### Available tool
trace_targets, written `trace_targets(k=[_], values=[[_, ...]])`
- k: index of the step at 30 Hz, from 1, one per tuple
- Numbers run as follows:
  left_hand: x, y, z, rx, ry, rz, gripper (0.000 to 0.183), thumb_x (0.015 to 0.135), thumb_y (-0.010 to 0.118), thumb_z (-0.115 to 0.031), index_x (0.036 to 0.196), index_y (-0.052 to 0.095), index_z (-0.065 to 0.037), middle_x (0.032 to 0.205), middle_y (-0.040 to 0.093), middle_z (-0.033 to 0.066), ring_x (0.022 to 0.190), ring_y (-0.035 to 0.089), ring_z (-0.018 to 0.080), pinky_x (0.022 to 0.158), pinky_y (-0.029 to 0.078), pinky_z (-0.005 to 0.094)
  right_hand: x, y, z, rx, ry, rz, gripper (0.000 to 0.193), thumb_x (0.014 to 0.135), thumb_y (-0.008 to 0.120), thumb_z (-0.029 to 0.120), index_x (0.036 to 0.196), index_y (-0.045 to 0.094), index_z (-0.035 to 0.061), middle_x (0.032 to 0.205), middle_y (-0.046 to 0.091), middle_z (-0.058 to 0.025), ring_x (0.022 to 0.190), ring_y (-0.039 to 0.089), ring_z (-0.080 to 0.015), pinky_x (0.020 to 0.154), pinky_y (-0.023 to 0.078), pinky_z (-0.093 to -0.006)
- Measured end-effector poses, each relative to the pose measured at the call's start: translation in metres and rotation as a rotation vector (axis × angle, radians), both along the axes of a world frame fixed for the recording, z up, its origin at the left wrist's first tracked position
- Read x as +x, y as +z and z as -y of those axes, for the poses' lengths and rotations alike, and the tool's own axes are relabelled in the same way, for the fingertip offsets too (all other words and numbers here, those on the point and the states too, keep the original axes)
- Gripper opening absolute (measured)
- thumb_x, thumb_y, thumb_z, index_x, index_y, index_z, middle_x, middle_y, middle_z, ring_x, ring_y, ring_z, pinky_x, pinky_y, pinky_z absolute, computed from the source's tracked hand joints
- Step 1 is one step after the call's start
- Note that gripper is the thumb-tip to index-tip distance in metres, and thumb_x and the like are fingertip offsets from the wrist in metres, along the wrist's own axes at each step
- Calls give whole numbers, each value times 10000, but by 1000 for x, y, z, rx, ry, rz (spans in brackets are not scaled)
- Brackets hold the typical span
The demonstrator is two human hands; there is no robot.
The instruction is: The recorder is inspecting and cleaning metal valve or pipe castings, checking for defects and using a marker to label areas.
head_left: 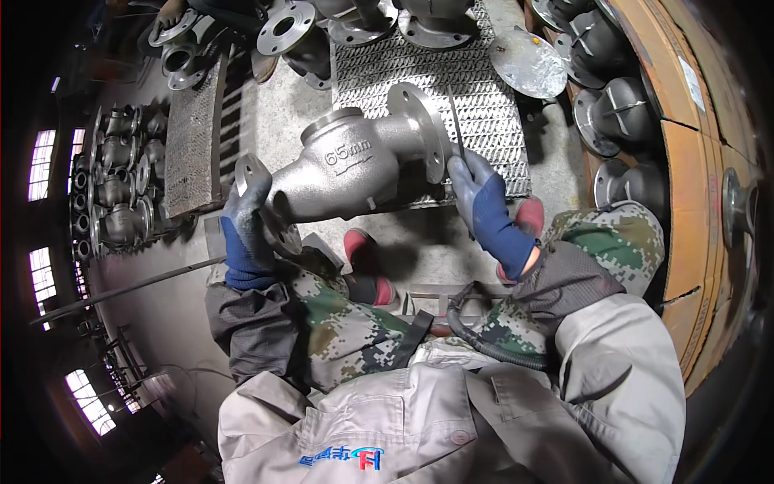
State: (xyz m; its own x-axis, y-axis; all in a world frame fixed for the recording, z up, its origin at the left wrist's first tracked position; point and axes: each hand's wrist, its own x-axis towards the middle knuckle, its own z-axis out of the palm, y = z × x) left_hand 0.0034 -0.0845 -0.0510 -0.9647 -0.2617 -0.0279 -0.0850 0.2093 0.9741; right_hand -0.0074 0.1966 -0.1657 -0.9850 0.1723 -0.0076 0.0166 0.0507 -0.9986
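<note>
A grey cast metal valve body (339, 165) with a flange at each end and a round opening on top lies in front of me, tilted up to the right. My left hand (248, 222), in a blue and grey glove, is closed around its left flange. My right hand (484, 198), gloved alike, is closed on a thin dark metal rod (456, 121) that points up beside the right flange (421, 133). The rod's lower end is hidden in my fingers, and its exact kind cannot be made out. Whether the valve body touches the patterned metal plate (484, 105) beneath is unclear.
More flanged valve bodies (297, 40) stand along the far side. A round metal disc (528, 64) lies at the far right. Cardboard (685, 202) borders the right, with castings beside it. Another person's hand (171, 14) is at the far left, near stacked castings (121, 185).
</note>
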Motion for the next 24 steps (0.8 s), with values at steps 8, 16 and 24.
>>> trace_targets(k=[8,16,24], values=[[15,26,-5,533,-197,-64,378,957,443,-110,1314,445,14,1293,496,180,1175,503,254,1011,416,382,-18,9,-31,-311,20,427,143,828,536,79,899,649,30,730,599,-76,631,549,-139,586,444,-286],[-12,52,-42,-520,-479,-359,464,991,372,-231,1401,333,-18,1417,372,200,1328,347,273,1081,295,388,-46,13,-50,-666,23,360,318,869,485,166,1096,584,-33,895,651,-126,718,616,-143,650,503,-236],[6,39,-20,-270,-231,191,541,996,349,-338,1403,295,14,1200,527,136,1078,512,189,942,381,312,5,-10,-15,-535,-57,616,211,920,493,207,1024,592,51,838,545,-53,733,509,-135,660,486,-306]])
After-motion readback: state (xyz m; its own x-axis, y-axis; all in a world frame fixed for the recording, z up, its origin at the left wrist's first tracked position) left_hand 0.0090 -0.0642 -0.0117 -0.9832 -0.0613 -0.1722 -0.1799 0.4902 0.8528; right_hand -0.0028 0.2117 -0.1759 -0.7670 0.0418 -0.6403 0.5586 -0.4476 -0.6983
